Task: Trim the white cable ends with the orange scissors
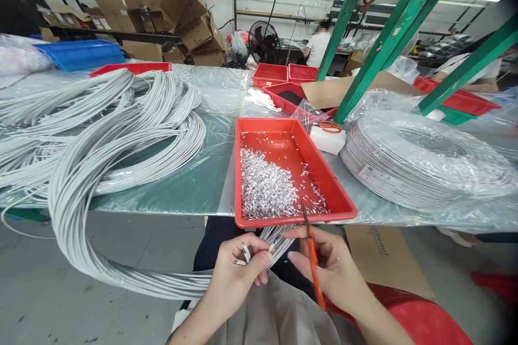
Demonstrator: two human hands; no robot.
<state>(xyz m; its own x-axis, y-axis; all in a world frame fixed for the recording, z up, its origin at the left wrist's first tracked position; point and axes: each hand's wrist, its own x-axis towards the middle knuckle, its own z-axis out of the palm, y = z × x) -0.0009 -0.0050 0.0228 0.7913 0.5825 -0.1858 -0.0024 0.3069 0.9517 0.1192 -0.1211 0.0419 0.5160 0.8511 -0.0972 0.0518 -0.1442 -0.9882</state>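
Observation:
My left hand (245,264) pinches the stripped ends of a few grey cables between thumb and fingers, just below the front edge of a red tray (339,210). Beside it, my right hand (324,259) holds orange-handled scissors (313,267), blades pointing up toward the tray; its index finger and thumb reach toward the cable ends. Small silvery pieces (265,186) are heaped in the tray's left part. From the big bundle of grey cable (76,215) at the left, strands loop down over the table edge and across my lap to my hands.
A wrapped cable coil (421,167) lies on the right of the table (210,188). Behind the tray are a white box (327,140) with orange-handled scissors, and red bins (271,74). Green posts (388,43) rise at right. A person (318,47) sits in the background.

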